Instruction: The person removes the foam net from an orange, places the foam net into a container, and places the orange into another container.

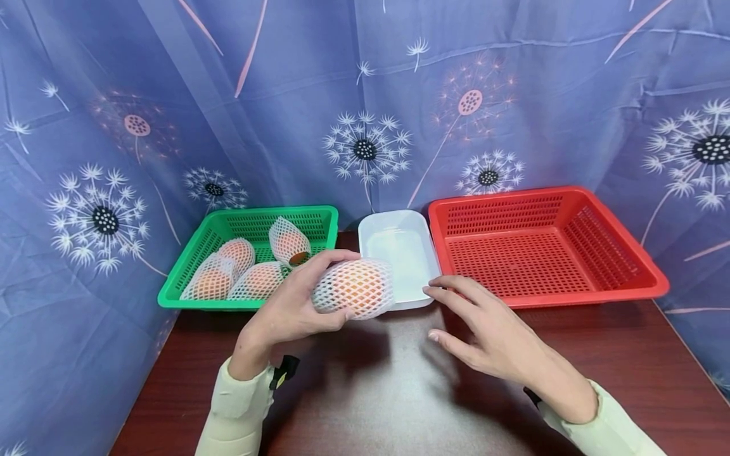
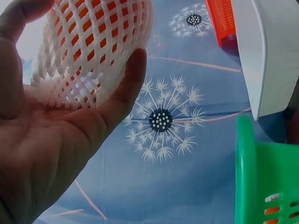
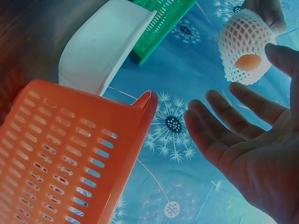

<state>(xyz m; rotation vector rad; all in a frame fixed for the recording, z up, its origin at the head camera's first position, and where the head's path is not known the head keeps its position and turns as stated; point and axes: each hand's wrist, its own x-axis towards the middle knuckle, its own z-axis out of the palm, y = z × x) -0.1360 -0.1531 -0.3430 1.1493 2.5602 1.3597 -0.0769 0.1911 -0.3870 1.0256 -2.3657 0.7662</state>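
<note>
My left hand [image 1: 288, 307] grips an orange-coloured round fruit in a white foam net [image 1: 356, 288], fingers over its far side and thumb along the near side. In the head view the fruit overlaps the left edge of a white plastic tray [image 1: 405, 256]. The right wrist view shows bare orange skin at one open end of the foam net [image 3: 245, 44]. My right hand [image 1: 493, 329] holds nothing; its fingers are spread and relaxed, with the fingertips [image 1: 436, 285] right by the tray's near right corner.
Left of the tray sits a green basket [image 1: 262, 212] with several net-wrapped fruits, one fruit in a net [image 1: 289, 242] standing at its back right. On the right is a red basket [image 1: 547, 301] with nothing in it. A patterned blue curtain [image 1: 296, 114] hangs behind the dark wooden table [image 1: 410, 392].
</note>
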